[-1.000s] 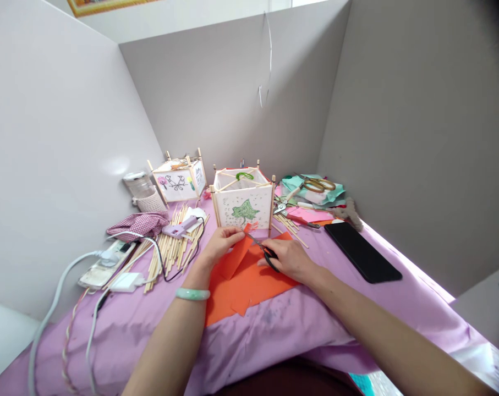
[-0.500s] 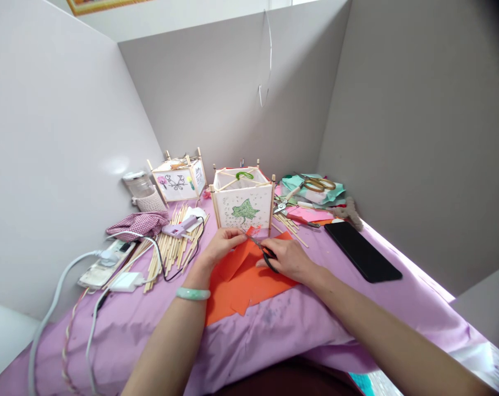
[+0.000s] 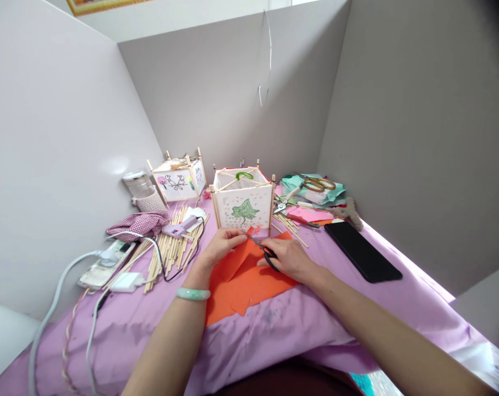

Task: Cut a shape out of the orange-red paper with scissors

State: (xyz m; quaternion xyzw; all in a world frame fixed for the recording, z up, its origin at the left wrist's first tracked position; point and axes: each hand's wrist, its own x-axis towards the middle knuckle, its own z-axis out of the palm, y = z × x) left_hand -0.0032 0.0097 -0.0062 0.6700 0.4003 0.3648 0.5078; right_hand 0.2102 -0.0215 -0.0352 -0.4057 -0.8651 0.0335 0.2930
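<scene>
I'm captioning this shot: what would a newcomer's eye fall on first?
Probably the bright orange paper on the purple cloth, with the left hand pinching its far end and the right hand holding scissors. Next, the white box just behind, with a green leaf on its front.

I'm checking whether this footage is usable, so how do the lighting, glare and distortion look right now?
Head view: soft shadow darkens the right side of the back panel; a pale glare spot sits on the left panel; bright light washes the cloth's right edge; wide-angle stretching enlarges the forearms; the upper-right corner is dark.
</scene>
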